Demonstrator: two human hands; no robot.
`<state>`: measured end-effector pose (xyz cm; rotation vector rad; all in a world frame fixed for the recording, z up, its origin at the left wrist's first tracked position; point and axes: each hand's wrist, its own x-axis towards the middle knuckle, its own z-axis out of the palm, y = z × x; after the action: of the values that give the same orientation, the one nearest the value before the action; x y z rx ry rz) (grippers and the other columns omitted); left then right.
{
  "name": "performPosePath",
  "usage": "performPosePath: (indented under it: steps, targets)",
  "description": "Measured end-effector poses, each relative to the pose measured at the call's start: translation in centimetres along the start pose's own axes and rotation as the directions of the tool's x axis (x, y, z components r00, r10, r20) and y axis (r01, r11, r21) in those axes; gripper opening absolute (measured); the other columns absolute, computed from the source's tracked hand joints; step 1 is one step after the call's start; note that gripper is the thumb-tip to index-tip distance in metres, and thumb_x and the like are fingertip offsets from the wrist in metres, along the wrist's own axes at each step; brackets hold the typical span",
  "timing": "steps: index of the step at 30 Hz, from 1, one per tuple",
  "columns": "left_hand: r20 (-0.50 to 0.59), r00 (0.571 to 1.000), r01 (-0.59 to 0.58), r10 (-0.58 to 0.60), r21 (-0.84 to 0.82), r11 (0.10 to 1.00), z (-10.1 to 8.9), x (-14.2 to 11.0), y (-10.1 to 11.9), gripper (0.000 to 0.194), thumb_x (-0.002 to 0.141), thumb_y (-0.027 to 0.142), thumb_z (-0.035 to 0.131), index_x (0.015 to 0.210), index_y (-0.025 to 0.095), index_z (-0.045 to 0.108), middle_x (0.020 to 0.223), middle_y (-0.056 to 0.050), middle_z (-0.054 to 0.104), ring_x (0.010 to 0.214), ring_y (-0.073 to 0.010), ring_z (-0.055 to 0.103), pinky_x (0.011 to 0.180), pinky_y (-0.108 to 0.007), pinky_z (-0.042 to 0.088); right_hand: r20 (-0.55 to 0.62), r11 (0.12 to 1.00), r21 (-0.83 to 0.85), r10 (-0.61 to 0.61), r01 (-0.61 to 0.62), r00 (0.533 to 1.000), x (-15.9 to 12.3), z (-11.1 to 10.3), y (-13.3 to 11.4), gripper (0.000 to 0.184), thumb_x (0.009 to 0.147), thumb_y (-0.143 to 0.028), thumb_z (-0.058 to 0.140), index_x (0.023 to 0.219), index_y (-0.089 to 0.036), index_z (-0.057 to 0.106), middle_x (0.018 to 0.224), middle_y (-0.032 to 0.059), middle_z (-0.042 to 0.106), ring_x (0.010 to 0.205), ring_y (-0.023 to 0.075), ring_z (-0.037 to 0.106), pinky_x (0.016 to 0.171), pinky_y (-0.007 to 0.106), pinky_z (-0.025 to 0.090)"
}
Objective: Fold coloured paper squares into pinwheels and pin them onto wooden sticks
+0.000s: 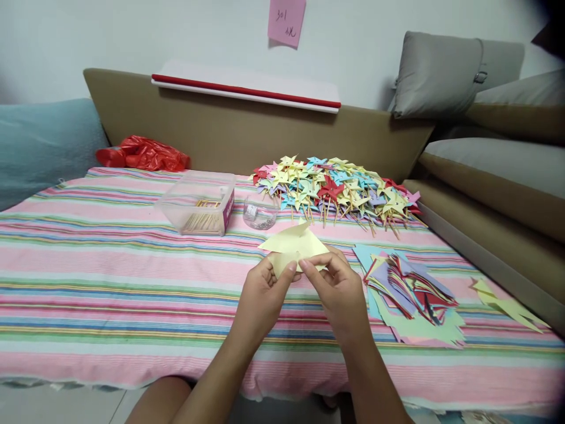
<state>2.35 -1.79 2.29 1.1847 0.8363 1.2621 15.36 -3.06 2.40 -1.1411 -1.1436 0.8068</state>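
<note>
A pale yellow paper sheet with cut, partly bent corners [293,242] is held up between both hands above the striped cloth. My left hand [268,284] pinches its lower left side, with the thumb near the middle of the lower edge. On the other side, my right hand [338,281] grips the lower right part, thumb and forefinger close to the left thumb. Both hands are closed on the paper, and some fingers are hidden behind it. Just beyond stands a clear round tub [260,213] with small metal pieces in it.
A clear plastic box [194,203] holds thin wooden sticks [203,222]. Many colourful paper pinwheels [331,188] lie heaped at the back right. Cut coloured papers [406,294] are stacked to the right, beside yellow paper scraps [503,303]. A red plastic bag [143,154] lies at the back left.
</note>
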Motion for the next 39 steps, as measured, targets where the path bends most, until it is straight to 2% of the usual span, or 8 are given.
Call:
performPosePath:
  steps: [10,12,15,18,22,29,35,39]
  targets:
    - [-0.017,0.999,-0.048,0.05,0.099,0.994,-0.2,-0.2,-0.2,0.022,0.09,0.038,0.066,0.1,0.019,0.068,0.084,-0.001,0.069,0.09,-0.0206,0.067,0.081,-0.029,0.053,-0.027,0.998,-0.066,0.011,-0.012,1.0,-0.3,0.4,-0.1,0.021,0.081,-0.04,0.075,0.078,-0.021,0.066,0.109,0.0047,0.062,0.084,0.0175,0.063,0.07,0.029,0.05]
    - [-0.028,0.998,-0.052,0.056,0.126,0.991,-0.2,-0.2,-0.1,0.021,0.091,0.037,0.066,0.101,0.019,0.067,0.082,-0.001,0.067,0.09,-0.02,0.066,0.081,-0.028,0.052,-0.052,0.999,-0.012,0.032,-0.033,0.998,-0.3,0.5,-0.1,0.023,0.078,-0.039,0.078,0.086,-0.023,0.063,0.116,0.0047,0.063,0.087,0.0174,0.064,0.073,0.029,0.052]
    - [-0.023,0.998,-0.05,0.053,0.134,0.99,-0.4,-0.2,0.0,0.024,0.091,0.038,0.065,0.108,0.02,0.064,0.08,0.0,0.065,0.09,-0.0203,0.066,0.079,-0.028,0.052,-0.117,0.984,0.167,0.086,-0.066,0.989,-0.1,0.3,-0.3,0.047,0.074,-0.039,0.082,0.111,-0.027,0.055,0.127,0.0059,0.063,0.101,0.0202,0.067,0.082,0.031,0.054]
    - [0.034,0.998,-0.048,0.043,0.134,0.99,-0.7,-0.2,0.3,0.03,0.09,0.037,0.065,0.114,0.02,0.061,0.081,-0.001,0.067,0.087,-0.0207,0.067,0.075,-0.028,0.052,-0.01,0.947,0.262,0.198,-0.188,0.98,-0.1,-0.3,-0.9,0.052,0.075,-0.045,0.08,0.12,-0.025,0.061,0.127,0.0079,0.067,0.113,0.0248,0.065,0.091,0.035,0.054]
    - [0.136,0.991,-0.026,0.004,0.163,0.986,-1.0,-0.1,1.0,0.036,0.091,0.034,0.064,0.123,0.02,0.056,0.084,-0.001,0.069,0.079,-0.0191,0.067,0.068,-0.026,0.05,0.205,0.922,0.237,0.26,-0.306,0.944,-0.3,-1.2,-1.5,0.042,0.075,-0.047,0.081,0.107,-0.02,0.074,0.11,0.0088,0.077,0.102,0.0276,0.07,0.09,0.039,0.054]
    - [0.22,0.975,-0.001,-0.036,0.169,0.986,-1.3,-0.1,0.9,0.033,0.091,0.033,0.063,0.121,0.021,0.057,0.094,-0.003,0.073,0.082,-0.02,0.069,0.071,-0.028,0.052,0.218,0.905,0.216,0.32,-0.365,0.922,-0.3,-1.4,-0.8,0.038,0.074,-0.043,0.083,0.102,-0.019,0.077,0.098,0.0069,0.079,0.091,0.0258,0.072,0.081,0.036,0.055]
    - [0.134,0.984,0.127,-0.117,-0.066,0.99,-0.3,-0.1,0.8,0.047,0.081,0.032,0.078,0.123,0.019,0.061,0.112,-0.008,0.074,0.102,-0.0228,0.07,0.09,-0.031,0.053,0.038,0.8,0.532,0.306,-0.278,0.951,-0.4,0.4,-0.7,0.032,0.076,-0.034,0.081,0.105,-0.021,0.075,0.107,0.005,0.078,0.11,0.0255,0.068,0.097,0.038,0.053]
    - [0.068,0.992,0.117,-0.107,-0.169,0.979,0.8,-0.2,0.2,0.041,0.078,0.032,0.081,0.114,0.017,0.068,0.109,-0.008,0.075,0.103,-0.0224,0.07,0.091,-0.031,0.053,0.042,0.701,0.648,0.357,-0.298,0.933,-0.5,1.6,-0.8,0.029,0.075,-0.035,0.081,0.101,-0.023,0.075,0.108,0.0035,0.077,0.117,0.026,0.066,0.101,0.038,0.052]
